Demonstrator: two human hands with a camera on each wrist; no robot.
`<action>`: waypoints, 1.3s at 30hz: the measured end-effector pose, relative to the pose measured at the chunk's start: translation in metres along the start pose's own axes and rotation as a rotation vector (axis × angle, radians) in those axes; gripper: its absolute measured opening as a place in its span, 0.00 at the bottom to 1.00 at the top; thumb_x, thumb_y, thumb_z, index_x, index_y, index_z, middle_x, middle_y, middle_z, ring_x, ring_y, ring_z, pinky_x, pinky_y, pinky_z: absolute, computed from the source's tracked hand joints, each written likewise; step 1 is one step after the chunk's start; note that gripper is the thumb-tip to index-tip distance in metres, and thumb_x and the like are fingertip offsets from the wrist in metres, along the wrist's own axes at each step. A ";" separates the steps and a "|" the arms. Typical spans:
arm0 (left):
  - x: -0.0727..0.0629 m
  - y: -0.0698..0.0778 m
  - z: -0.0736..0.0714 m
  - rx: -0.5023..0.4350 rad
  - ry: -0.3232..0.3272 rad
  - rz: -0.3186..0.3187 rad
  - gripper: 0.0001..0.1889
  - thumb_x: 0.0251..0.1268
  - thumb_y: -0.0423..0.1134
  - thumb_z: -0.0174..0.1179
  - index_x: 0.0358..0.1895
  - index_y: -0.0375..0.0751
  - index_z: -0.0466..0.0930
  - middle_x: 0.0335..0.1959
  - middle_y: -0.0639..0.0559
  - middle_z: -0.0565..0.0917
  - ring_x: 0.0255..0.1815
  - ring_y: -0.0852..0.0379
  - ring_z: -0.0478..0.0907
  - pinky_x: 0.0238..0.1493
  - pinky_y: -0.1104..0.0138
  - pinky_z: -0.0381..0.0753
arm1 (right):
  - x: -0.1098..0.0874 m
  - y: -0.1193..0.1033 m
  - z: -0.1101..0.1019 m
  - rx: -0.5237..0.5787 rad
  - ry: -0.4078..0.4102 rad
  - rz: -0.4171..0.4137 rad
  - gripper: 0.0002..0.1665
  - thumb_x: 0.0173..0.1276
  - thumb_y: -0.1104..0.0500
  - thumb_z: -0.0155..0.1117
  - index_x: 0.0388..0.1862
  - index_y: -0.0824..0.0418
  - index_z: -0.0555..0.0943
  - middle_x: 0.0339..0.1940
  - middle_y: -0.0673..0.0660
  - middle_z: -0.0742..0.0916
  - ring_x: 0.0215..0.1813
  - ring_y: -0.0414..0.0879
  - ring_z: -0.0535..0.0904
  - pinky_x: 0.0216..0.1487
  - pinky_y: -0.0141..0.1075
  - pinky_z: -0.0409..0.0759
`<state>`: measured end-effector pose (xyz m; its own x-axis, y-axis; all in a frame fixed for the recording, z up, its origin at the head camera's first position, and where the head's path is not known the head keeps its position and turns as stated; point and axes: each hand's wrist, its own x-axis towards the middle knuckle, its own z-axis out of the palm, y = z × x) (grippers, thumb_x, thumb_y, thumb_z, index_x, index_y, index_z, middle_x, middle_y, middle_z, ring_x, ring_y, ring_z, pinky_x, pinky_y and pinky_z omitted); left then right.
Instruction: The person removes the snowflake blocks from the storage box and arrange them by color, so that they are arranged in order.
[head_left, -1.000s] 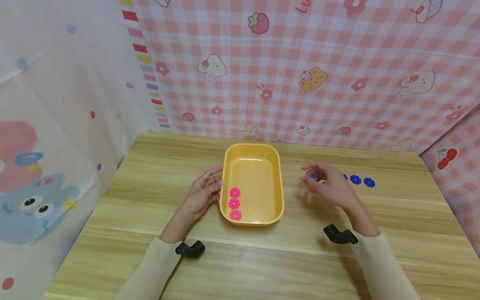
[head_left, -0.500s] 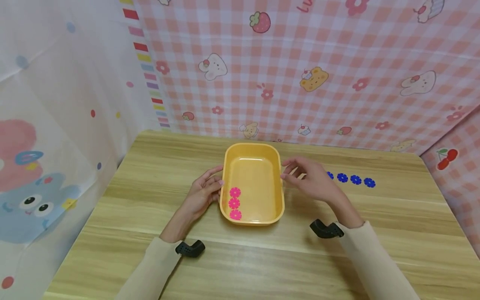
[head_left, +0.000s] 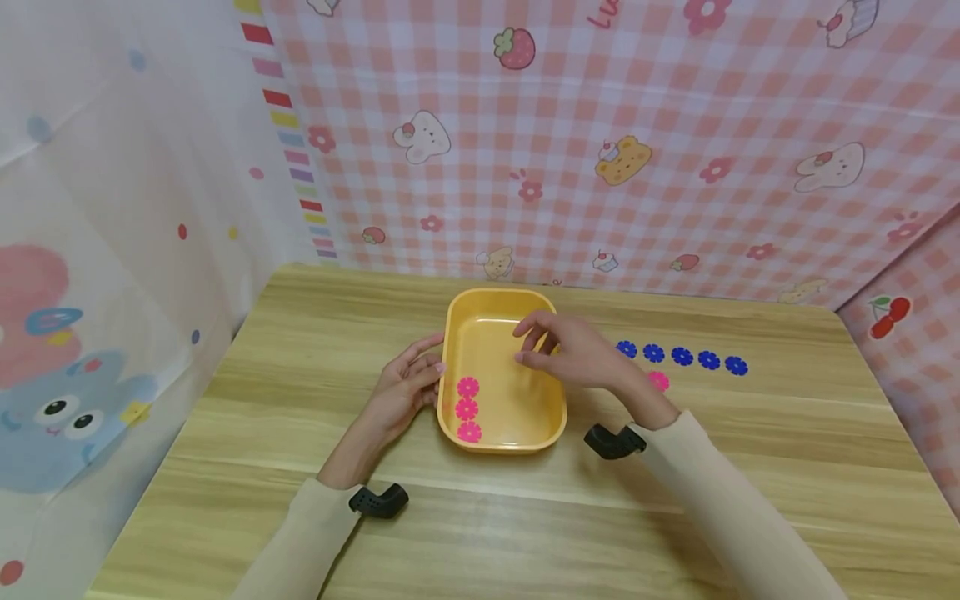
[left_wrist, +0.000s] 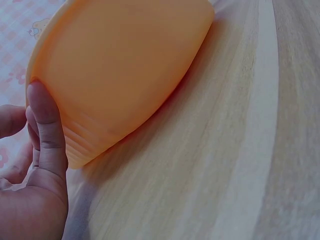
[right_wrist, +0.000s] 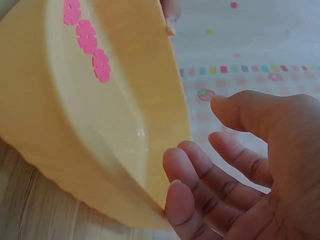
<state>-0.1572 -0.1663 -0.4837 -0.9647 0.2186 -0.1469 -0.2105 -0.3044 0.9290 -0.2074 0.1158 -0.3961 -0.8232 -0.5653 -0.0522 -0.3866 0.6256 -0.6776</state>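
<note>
A yellow plastic tray (head_left: 517, 408) is at mid-table. Three pink snowflake discs (head_left: 467, 409) lie in a line along its left side, near the front. My left hand (head_left: 405, 387) holds the tray's left side; in the left wrist view its thumb (left_wrist: 47, 125) lies at the rim. My right hand (head_left: 573, 350) is over the tray's right rim, fingertips above the inside. The right wrist view shows its thumb (right_wrist: 240, 115) and loosely bent fingers apart, nothing between them. Right of the tray, several blue snowflake discs (head_left: 682, 356) form a row, with a pink disc (head_left: 659, 381) in front.
The wooden table (head_left: 487, 525) runs back to a pink checked cloth (head_left: 480, 192) with cartoon prints. A white cloth (head_left: 150, 208) with cartoon figures hangs on the left. Each wrist carries a black curved device (head_left: 615, 442).
My right hand has moved left from beside the discs to over the tray's right rim, uncovering the blue row and the pink disc. My left hand and the tray have stayed put.
</note>
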 end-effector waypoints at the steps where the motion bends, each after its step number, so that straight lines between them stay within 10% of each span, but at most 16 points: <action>1: 0.000 0.000 0.000 -0.002 0.000 0.000 0.29 0.76 0.30 0.56 0.77 0.41 0.64 0.43 0.51 0.80 0.30 0.62 0.78 0.29 0.73 0.82 | 0.002 -0.001 0.001 -0.005 -0.016 0.005 0.20 0.70 0.51 0.70 0.57 0.58 0.81 0.41 0.51 0.87 0.40 0.45 0.83 0.42 0.36 0.82; 29: 0.000 0.000 0.000 -0.028 -0.003 -0.006 0.29 0.76 0.29 0.55 0.77 0.40 0.63 0.44 0.51 0.82 0.30 0.63 0.77 0.29 0.73 0.81 | 0.061 -0.011 0.045 -0.014 -0.382 0.004 0.19 0.66 0.57 0.73 0.54 0.59 0.82 0.36 0.51 0.89 0.38 0.41 0.80 0.45 0.30 0.78; 39: 0.001 0.000 0.000 -0.028 -0.002 -0.011 0.29 0.76 0.29 0.55 0.78 0.40 0.63 0.44 0.51 0.81 0.30 0.63 0.77 0.29 0.73 0.81 | 0.070 -0.010 0.058 -0.074 -0.382 0.019 0.12 0.62 0.59 0.77 0.43 0.56 0.86 0.29 0.50 0.84 0.32 0.40 0.76 0.35 0.28 0.74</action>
<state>-0.1579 -0.1661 -0.4838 -0.9620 0.2236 -0.1565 -0.2253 -0.3274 0.9176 -0.2369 0.0385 -0.4358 -0.6219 -0.7038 -0.3432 -0.4130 0.6672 -0.6199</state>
